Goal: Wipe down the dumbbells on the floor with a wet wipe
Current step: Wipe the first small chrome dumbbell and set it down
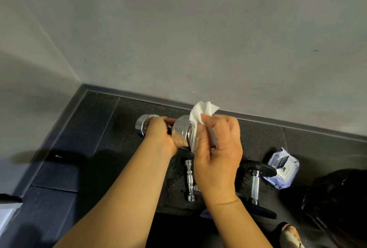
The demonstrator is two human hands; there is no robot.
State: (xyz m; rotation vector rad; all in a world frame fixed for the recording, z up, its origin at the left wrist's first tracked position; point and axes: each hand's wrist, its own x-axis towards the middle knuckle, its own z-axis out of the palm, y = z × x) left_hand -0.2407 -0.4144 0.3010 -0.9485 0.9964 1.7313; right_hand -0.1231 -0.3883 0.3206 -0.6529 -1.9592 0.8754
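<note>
above speckled floor (123, 134), left hand (158, 134) grips chrome dumbbell (179, 131); right hand (216, 152) presses crumpled wipe (200, 112).

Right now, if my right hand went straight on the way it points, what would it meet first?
Probably the chrome dumbbell: the right hand holds the wet wipe against its end plate, and the left hand grips its handle. Depth is unclear.

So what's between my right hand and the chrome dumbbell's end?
In the head view, the wet wipe lies there, held by the right hand against the chrome dumbbell end plate.
</note>
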